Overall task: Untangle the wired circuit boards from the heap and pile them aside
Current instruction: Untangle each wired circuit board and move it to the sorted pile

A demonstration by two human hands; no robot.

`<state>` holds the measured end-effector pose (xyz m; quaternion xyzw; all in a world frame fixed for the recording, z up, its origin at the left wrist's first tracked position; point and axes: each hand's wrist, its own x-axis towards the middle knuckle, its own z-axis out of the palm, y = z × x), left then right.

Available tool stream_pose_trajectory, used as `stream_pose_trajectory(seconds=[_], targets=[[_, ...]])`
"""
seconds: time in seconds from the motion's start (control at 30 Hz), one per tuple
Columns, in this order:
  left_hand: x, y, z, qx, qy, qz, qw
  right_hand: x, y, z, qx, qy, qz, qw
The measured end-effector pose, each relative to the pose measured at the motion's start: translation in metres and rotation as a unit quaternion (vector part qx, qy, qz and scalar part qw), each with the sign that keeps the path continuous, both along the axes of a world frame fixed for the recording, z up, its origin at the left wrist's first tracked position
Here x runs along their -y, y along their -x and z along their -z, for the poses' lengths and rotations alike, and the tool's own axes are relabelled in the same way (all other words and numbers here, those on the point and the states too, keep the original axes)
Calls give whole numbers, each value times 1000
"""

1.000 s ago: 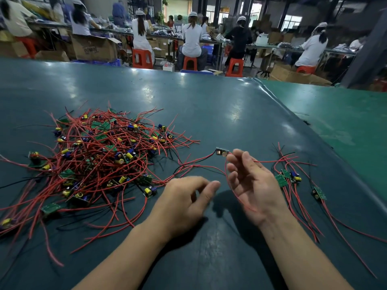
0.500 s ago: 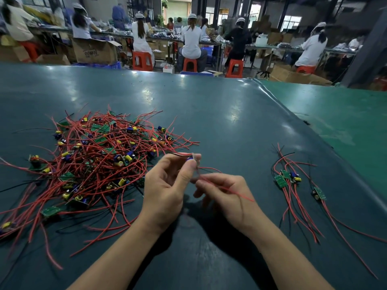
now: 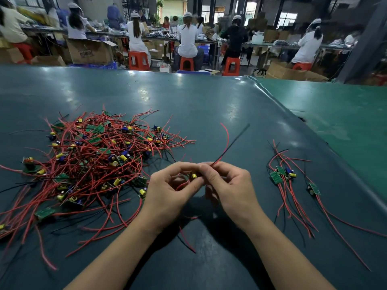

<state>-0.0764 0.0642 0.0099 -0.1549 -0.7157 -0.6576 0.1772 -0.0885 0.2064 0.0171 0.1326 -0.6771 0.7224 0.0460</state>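
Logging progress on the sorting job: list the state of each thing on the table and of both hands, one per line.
Heap of wired boards: still tangled, lying left on the table.
Sorted pile: a few boards laid aside on the right, wires trailing toward the person.
Held board: lifted between both hands, wires sticking up and hanging down.
Left hand: pinches the held board.
Right hand: pinches its wires.
Table: covered with a green mat.

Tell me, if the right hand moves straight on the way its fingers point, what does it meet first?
Probably the left hand: the right hand points left at it, both pinching one wired board. Depth is unclear.
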Motion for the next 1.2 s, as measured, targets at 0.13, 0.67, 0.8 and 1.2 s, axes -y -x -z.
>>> stream_pose_trajectory(seconds=[0.13,0.67,0.8,1.2], targets=[[1,1,-8,142,-179,90,969,-6,5,-3,34,52,14,998],[2,-3,-10,266,-126,189,937,-9,10,-6,90,88,59,990],[2,-4,-12,260,-109,202,938,-19,14,-5,45,5,141,989],[5,-1,-9,263,-89,239,930,-28,20,-15,181,281,99,937]])
